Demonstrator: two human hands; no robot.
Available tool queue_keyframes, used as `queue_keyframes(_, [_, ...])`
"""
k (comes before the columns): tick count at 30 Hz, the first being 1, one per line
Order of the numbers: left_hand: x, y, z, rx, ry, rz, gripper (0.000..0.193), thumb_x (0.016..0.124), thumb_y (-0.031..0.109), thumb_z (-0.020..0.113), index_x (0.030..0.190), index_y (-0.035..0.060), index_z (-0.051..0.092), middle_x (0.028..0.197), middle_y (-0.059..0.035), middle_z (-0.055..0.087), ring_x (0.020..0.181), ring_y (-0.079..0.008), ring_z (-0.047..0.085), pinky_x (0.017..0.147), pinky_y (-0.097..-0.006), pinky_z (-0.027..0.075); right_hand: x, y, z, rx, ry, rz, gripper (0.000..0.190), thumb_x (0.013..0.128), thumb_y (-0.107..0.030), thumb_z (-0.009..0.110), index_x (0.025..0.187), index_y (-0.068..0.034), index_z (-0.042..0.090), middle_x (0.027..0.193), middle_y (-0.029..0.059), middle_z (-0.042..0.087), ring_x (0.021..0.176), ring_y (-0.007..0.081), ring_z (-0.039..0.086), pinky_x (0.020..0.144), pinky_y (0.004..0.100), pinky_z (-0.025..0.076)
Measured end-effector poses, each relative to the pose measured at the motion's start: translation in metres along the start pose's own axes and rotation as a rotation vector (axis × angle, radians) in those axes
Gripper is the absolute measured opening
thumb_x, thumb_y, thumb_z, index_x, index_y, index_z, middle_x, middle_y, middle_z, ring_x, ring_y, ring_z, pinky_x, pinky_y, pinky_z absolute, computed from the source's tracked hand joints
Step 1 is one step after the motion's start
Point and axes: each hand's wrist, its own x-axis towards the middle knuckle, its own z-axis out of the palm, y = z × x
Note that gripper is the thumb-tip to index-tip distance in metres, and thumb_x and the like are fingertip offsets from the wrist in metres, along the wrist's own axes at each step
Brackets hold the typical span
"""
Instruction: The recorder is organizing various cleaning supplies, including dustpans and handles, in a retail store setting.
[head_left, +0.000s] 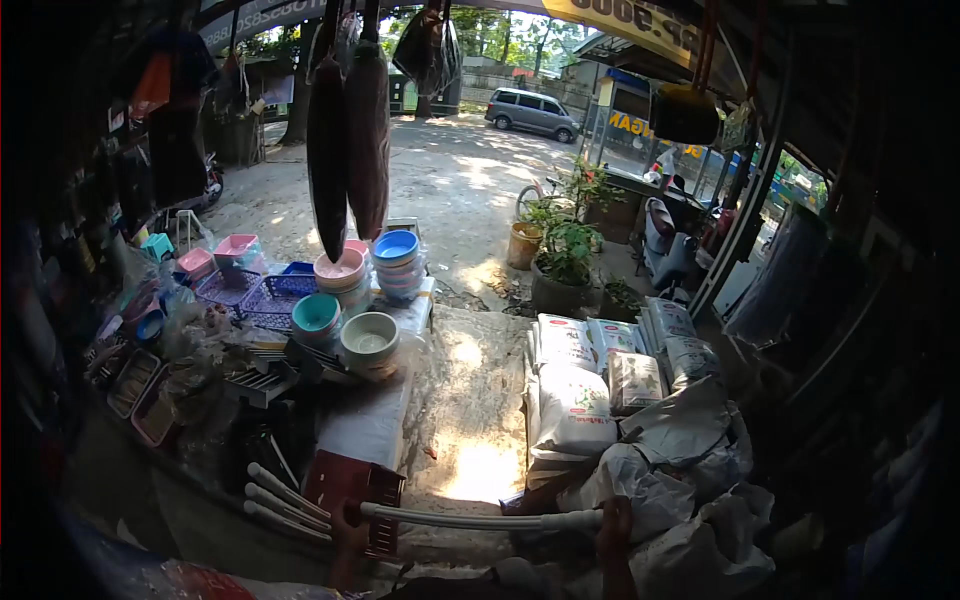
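Observation:
A long white tube (480, 518), seemingly a plastic-coated pole with a thicker sleeve near its right end, lies level across the front of my body. My right hand (616, 519) grips its right end. In the shade, my left hand (349, 523) closes around the tube's other end. Several more white rods (289, 501) fan out to the left of that same hand, which seems to hold them too. Behind my left hand is a dark red slotted plastic piece (385, 510) at the near end of a long covered bench (360, 431).
Stacked plastic basins (370, 341) and purple baskets (281, 304) crowd the left side. Printed white sacks (574, 409) and crumpled sacking (679, 431) are piled on the right. A concrete path (465, 375) runs between them. Wrapped long items (367, 142) hang overhead.

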Motion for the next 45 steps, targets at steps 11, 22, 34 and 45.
queue_keyframes(11, [0.002,0.006,0.058,-0.014,0.402,-0.141,0.067,0.067,-0.004,0.069,0.128,0.0041,0.044,0.118,-0.0080,0.051,0.111,-0.0201,0.050,0.092,-0.0348,0.044,0.201,-0.078,0.160,0.481,-0.362,-0.038,0.012,0.090,-0.020,0.051,0.093,-0.009,0.047,0.082,0.0067,0.056,0.059,0.0138,0.051,0.047,0.0277,0.042])
queue_keyframes(22, [0.061,0.027,0.087,-0.139,0.459,-0.583,0.069,0.080,0.025,0.070,0.138,0.0057,0.039,0.128,-0.0144,0.051,0.117,-0.0231,0.051,0.095,-0.0353,0.043,0.246,-0.227,0.354,0.793,-1.525,-0.612,0.043,0.080,-0.001,0.069,0.106,-0.008,0.035,0.094,0.0189,0.061,0.083,0.0241,0.063,0.066,0.0326,0.053])
queue_keyframes(34, [0.078,0.244,-0.027,0.930,0.844,-0.199,0.054,0.079,0.018,0.067,0.129,0.0090,0.048,0.131,-0.0188,0.041,0.119,-0.0377,0.044,0.100,-0.0449,0.037,0.095,-0.262,0.517,0.505,-2.078,-1.068,0.040,0.088,-0.021,0.065,0.114,-0.005,0.039,0.090,0.0178,0.064,0.080,0.0380,0.065,0.066,0.0433,0.049])
queue_keyframes(45, [0.077,0.173,-0.052,1.122,0.825,-0.617,0.046,0.089,0.037,0.057,0.131,0.0211,0.043,0.134,-0.0129,0.038,0.129,-0.0306,0.032,0.102,-0.0637,0.018,-0.007,-0.211,0.582,0.470,-2.277,-0.962,0.044,0.088,-0.025,0.063,0.118,-0.007,0.037,0.097,0.0234,0.061,0.091,0.0438,0.060,0.072,0.0467,0.048])
